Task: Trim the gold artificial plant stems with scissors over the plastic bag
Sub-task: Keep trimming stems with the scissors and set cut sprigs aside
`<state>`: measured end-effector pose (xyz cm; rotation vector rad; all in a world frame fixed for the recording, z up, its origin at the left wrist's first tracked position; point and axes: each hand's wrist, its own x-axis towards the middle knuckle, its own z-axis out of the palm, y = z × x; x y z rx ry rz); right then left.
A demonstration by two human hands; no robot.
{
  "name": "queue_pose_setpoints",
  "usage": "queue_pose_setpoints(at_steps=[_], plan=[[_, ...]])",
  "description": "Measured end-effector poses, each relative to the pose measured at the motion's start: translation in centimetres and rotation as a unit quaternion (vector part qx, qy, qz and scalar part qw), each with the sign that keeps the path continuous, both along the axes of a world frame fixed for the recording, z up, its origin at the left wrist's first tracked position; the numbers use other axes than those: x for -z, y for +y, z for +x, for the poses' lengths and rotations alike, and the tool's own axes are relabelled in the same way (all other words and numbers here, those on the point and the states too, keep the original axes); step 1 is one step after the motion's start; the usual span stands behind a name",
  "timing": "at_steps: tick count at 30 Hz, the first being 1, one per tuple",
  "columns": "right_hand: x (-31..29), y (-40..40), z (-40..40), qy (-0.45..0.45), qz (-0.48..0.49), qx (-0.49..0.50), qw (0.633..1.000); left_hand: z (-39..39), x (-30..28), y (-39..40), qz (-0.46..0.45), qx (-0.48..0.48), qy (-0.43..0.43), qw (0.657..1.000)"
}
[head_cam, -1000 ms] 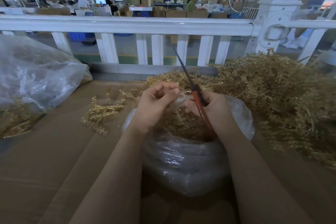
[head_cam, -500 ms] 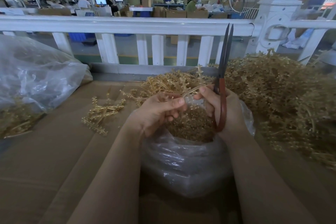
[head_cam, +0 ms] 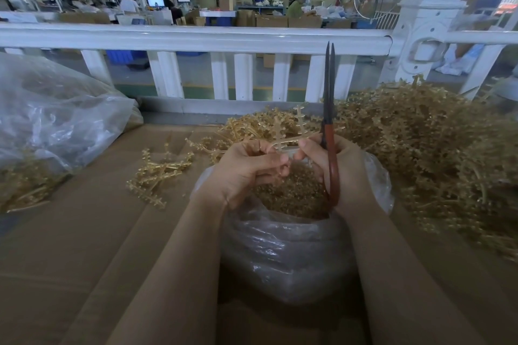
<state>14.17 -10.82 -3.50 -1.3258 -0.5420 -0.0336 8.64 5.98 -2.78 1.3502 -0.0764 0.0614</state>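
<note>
Your left hand pinched a gold stem over the plastic bag; your right hand gripped the scissors, blades upright and nearly closed, fingertips steadying the stem; in my judgement you needed to lower the blades to the stem before cutting, so trimmings dropped into the bag.

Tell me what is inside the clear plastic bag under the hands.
The plastic bag holds a heap of small gold trimmings, seen through its open mouth. The left hand and right hand cover part of the heap, and crinkled plastic hides its depth.
</note>
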Motion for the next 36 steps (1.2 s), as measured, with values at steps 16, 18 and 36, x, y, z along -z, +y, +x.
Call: queue_pose_setpoints(at_steps=[16, 18, 36], plan=[[0.7, 0.2, 0.4, -0.077, -0.170, 0.099, 0.978, 0.6, 0.2, 1.0, -0.193, -0.151, -0.005, 0.970], [0.8, 0.3, 0.3, -0.100, -0.210, 0.106, 0.967, 0.6, 0.2, 1.0, -0.213, -0.152, -0.014, 0.965], [1.2, 0.3, 0.1, -0.252, -0.403, 0.198, 0.857, 0.7, -0.2, 0.8, -0.213, -0.195, -0.109, 0.951]])
